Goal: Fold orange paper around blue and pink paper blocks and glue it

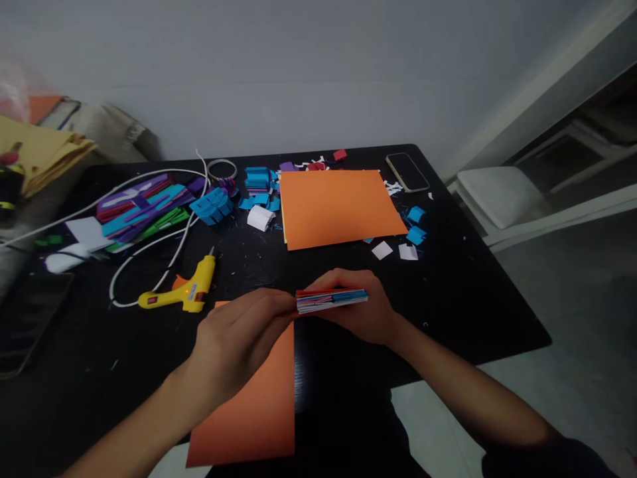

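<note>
Both hands grip a thick stack of paper pieces, held edge-on above the table's front. White, pink, red and blue edges show in it, with orange-red paper along its outer side. My left hand pinches the stack's left end, fingers closed. Around the far side and right end wraps my right hand, also closed. Below my left hand an orange paper sheet lies partly over the table's front edge. A larger orange sheet rests beyond the hands, on top of yellow paper.
A yellow glue gun with a white cord lies left. Coloured paper strips, blue folded pieces and a tape roll sit behind. Phones lie back right and far left. White scraps are scattered right.
</note>
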The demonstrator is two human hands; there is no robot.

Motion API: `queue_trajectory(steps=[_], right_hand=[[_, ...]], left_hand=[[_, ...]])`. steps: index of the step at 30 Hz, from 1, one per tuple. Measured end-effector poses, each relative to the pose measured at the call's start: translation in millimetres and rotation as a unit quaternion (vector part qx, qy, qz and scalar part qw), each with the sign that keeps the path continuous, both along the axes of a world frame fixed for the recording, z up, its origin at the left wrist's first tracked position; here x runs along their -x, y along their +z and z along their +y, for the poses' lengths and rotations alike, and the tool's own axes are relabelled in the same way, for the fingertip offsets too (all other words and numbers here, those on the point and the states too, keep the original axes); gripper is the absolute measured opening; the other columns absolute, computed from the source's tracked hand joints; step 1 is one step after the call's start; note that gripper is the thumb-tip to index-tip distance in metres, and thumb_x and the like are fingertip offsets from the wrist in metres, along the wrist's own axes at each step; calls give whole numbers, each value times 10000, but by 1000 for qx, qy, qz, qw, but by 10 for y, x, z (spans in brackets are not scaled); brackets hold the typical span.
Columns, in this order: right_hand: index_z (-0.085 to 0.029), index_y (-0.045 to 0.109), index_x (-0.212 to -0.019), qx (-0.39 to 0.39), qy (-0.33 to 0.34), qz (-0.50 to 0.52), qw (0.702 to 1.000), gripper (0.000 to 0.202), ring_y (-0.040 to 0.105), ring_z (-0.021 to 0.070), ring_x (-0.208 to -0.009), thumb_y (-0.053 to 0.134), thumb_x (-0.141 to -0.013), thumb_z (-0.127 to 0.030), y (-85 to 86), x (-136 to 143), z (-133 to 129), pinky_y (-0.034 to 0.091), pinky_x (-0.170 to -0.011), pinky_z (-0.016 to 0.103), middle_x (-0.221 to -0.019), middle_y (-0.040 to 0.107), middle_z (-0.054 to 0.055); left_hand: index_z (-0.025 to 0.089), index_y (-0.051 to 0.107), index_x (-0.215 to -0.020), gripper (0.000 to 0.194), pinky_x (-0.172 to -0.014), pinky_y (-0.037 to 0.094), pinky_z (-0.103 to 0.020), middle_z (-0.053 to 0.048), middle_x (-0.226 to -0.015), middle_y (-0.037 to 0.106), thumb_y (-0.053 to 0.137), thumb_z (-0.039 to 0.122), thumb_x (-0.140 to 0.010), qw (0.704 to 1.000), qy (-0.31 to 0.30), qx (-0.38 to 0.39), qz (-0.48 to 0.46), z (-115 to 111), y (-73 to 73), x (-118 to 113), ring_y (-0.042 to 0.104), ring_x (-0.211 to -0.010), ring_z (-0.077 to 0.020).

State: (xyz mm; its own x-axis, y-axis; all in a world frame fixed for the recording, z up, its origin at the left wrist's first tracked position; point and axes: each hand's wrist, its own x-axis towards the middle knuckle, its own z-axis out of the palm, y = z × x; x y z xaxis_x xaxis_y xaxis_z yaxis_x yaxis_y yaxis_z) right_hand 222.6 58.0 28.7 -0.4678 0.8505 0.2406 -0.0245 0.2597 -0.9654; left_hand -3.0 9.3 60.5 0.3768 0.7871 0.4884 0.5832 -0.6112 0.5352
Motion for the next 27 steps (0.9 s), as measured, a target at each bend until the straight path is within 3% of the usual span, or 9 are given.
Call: queue_trajectory(steps=[4,7,10,13,22,24,27], right_hand=[[-237,801,-986,11,-7,10,1000,211,792,184,-817,892,-817,-324,14,4,12,654,-738,304,-932,830,19],[-233,792,-946,26,-37,7,999,215,786,189,-777,907,-795,-334,11,9,9,652,-704,309,-889,825,14],[-234,791,-917,37,-65,-7,997,221,770,184,-748,913,-781,-359,-11,13,3,631,-663,296,-848,811,7],[-234,790,-909,48,-57,-6,997,228,761,179,-747,919,-770,-362,-32,13,1,621,-659,291,-838,803,2],[-222,782,-888,95,-21,-6,995,243,764,194,-751,929,-752,-361,11,-1,28,624,-671,312,-828,800,9],[-222,778,-889,115,-19,8,993,248,774,204,-762,925,-756,-371,16,-2,28,631,-679,322,-834,803,13],[-217,780,-886,119,-28,7,992,258,774,204,-769,930,-747,-373,23,-8,29,629,-690,319,-842,804,17]], left_hand=[[240,704,-1078,117,-664,632,-246,-12,-925,802,711,217,-964,998,26,35,-41,37,-97,15,787,-777,-165],[236,678,-1080,237,-716,641,-273,-22,-963,781,811,301,-895,992,50,73,-92,68,-226,19,779,-844,-183],[223,678,-1072,280,-730,631,-269,-29,-963,771,841,332,-872,990,37,99,-90,91,-340,17,769,-849,-180],[215,702,-1075,195,-749,620,-245,-33,-971,788,801,260,-913,992,12,100,-81,101,-403,25,771,-852,-164],[205,709,-1013,62,-598,567,-174,3,-852,800,737,200,-958,996,-13,74,-57,124,-390,58,759,-683,-119],[210,700,-1019,91,-611,577,-171,11,-859,796,748,186,-945,995,-8,79,-58,117,-391,56,761,-695,-118],[219,668,-1190,295,-760,646,-237,-26,-1015,809,772,175,-918,995,11,57,-85,88,-362,64,796,-860,-162]])
